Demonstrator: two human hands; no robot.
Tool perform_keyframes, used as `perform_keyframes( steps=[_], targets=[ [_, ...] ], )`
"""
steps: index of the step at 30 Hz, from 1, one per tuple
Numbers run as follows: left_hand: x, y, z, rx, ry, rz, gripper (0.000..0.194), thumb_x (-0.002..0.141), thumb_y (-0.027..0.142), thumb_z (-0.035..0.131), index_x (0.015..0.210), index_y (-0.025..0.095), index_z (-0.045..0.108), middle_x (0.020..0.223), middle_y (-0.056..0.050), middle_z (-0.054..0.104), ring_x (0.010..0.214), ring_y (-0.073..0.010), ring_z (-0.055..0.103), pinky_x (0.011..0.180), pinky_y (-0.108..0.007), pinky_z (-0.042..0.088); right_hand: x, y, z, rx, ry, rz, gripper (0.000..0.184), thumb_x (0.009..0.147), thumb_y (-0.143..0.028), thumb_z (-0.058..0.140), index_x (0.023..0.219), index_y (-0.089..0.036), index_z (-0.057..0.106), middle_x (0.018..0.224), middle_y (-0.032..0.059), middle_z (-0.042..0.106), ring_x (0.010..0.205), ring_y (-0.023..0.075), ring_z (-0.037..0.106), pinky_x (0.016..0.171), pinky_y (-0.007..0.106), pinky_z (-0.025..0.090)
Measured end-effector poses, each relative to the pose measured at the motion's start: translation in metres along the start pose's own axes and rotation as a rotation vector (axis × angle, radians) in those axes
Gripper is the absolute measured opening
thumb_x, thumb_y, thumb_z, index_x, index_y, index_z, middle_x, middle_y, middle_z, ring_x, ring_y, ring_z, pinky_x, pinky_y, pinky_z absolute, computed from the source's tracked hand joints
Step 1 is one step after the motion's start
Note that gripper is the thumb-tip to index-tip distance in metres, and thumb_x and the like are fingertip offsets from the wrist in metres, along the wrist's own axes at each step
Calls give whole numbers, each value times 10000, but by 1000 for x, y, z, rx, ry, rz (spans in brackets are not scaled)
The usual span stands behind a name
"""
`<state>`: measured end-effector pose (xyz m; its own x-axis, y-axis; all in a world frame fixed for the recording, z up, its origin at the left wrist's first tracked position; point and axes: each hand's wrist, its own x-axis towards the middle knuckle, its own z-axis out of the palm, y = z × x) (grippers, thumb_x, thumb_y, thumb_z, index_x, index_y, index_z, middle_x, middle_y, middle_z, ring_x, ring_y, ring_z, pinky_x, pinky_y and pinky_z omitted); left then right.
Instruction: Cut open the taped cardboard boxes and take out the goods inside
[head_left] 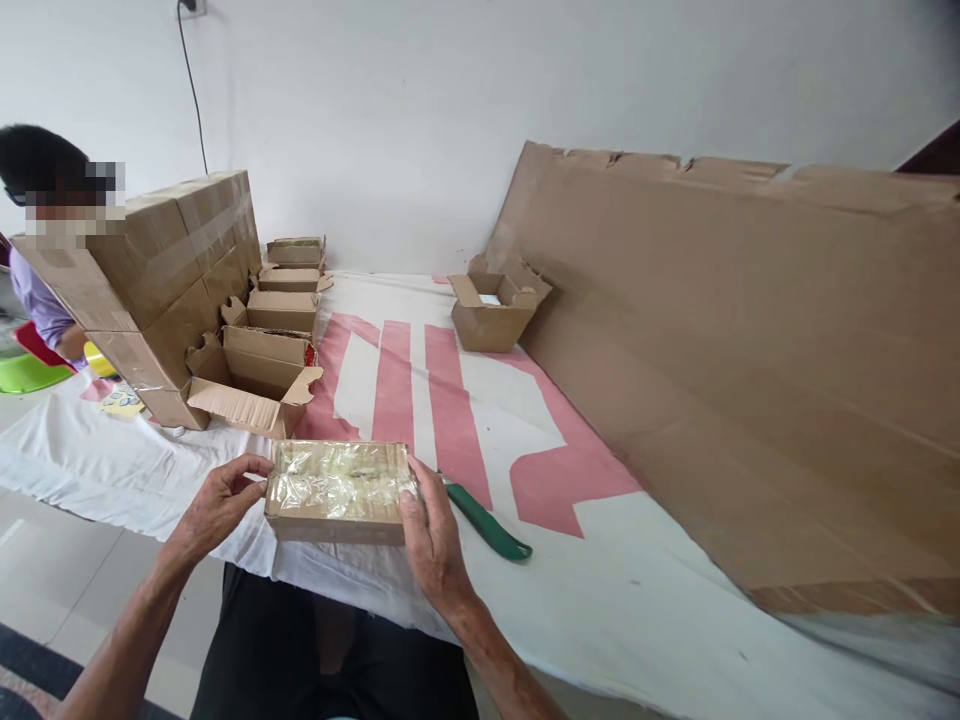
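Both hands point(433, 535) are gripping the taped cardboard box point(337, 490) by its ends, its long axis running crosswise between them.

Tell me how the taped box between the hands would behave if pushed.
The taped box would probably stay stiff, its edges looking straight. Lying flat and low, it seems unlikely to tip or roll. Its glossy tape may feel slippery.

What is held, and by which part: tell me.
The taped cardboard box, by its ends: left hand at its left end, right hand at its right.
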<state>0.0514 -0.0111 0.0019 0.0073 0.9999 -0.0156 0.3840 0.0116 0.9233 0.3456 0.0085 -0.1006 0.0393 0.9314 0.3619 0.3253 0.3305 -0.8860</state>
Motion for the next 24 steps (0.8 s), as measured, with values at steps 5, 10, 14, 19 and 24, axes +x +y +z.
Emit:
perform_keyframes(
  steps=[5, 10, 14, 19, 24],
  targets=[
    [2, 3, 0, 63, 21, -28, 249, 823, 411, 765, 949, 196, 769, 950, -50, 806, 771, -201, 743, 648, -271, 553, -1, 0, 2, 1, 24, -6, 507, 1113, -406, 428, 1586, -258, 534, 1574, 132, 603, 1484, 336, 541, 1223, 593, 473],
    [6, 3, 0, 133, 26, -12, 215, 787, 394, 781, 882, 203, 754, 950, -46, 798, 777, -208, 769, 625, -260, 579, -2, 3, 5, 29, 38, 4, 515, 1105, -411, 441, 1584, -249, 536, 1565, 143, 611, 1479, 348, 549, 1232, 615, 459],
    [8, 0, 3, 191, 96, 36, 156, 785, 346, 749, 867, 214, 751, 904, -30, 780, 719, -182, 747, 581, -238, 548, -3, 3, 7, 61, 49, 36, 531, 1108, -434, 453, 1599, -238, 511, 1604, 156, 582, 1508, 348, 529, 1250, 622, 440],
    [9, -9, 12, 166, 218, 156, 177, 793, 363, 761, 719, 203, 770, 1171, -132, 776, 1033, -272, 769, 620, -237, 561, -4, 4, 8, 62, 57, 41, 543, 1108, -442, 455, 1610, -239, 496, 1633, 153, 562, 1519, 351, 525, 1244, 612, 453],
    [5, -11, 12, 200, 150, 151, 256, 855, 412, 725, 747, 208, 835, 1358, -169, 723, 1193, -324, 734, 687, -267, 611, -5, 4, 8, 55, 56, 17, 544, 1117, -441, 447, 1626, -250, 475, 1637, 155, 558, 1525, 343, 521, 1233, 611, 466]
  ],
)
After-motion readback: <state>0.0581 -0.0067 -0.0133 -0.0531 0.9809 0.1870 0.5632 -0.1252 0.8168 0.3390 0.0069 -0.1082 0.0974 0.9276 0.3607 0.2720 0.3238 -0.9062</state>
